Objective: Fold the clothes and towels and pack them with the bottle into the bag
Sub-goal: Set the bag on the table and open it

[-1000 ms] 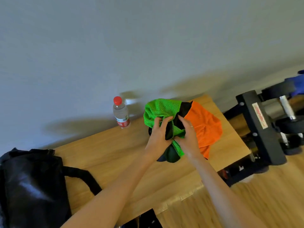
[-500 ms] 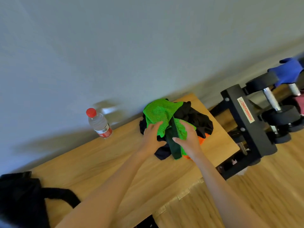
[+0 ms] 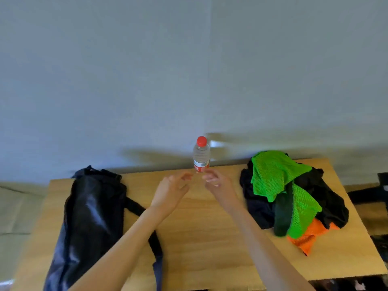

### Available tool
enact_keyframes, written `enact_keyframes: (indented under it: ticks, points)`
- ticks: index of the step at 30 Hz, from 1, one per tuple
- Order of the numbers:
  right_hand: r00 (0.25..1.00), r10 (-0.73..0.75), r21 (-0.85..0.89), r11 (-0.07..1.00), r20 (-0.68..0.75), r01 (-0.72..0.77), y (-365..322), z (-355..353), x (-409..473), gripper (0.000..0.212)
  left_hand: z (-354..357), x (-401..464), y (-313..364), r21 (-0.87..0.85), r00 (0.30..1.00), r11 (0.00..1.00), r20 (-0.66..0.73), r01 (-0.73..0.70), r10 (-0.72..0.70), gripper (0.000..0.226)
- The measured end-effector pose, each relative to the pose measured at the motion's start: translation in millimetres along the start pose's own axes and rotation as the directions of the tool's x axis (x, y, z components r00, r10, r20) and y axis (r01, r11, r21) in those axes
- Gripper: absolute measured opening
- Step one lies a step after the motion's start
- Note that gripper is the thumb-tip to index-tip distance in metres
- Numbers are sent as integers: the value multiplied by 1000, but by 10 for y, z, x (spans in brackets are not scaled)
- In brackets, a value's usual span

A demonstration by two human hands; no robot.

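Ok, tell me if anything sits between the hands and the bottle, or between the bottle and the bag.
Nothing visible does. The left hand and right hand hang empty just in front of the bottle, which stands upright at the table's far edge. Only bare tabletop lies between it and the black bag on the left.

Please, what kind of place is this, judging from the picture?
Probably a home or gym corner, but this is uncertain. A wooden table stands against a plain grey wall, holding a black bag, a water bottle and mesh sports clothes.
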State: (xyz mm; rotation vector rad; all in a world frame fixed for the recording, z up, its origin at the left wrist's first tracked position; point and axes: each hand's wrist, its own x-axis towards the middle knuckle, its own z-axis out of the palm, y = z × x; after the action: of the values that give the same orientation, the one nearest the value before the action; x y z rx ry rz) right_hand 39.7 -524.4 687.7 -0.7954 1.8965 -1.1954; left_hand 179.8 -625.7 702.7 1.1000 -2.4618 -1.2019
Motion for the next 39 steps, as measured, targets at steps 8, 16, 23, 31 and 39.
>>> enact_keyframes:
  ticks: [8, 16, 23, 31, 39]
  points:
    - [923, -137, -105, 977, 361, 186, -804, 1501, 184, 31, -1330, -607, -857, 113, 949, 981, -292, 155, -117, 29]
    - [814, -265, -291, 840, 517, 458, -1241, 2777, 80, 41, -2063, -1150, -1752, 253, 913, 929, -373, 270, -164, 30]
    - [744, -273, -595, 461, 610, 658, -1290, 3312, 63, 43, -2230, -1286, -2173, 244, 957, 926, -114, 289, -268, 48]
    - [793, -296, -733, 308, 532, 607, -1207, 3284, 56, 43, -2191, -1298, -2390, 198, 936, 918, 15, 342, -352, 35]
    - [854, -286, -799, 314, 435, 512, -1250, 3004, 76, 52, -2559, -863, -2388, 229, 963, 936, -108, 266, -247, 26]
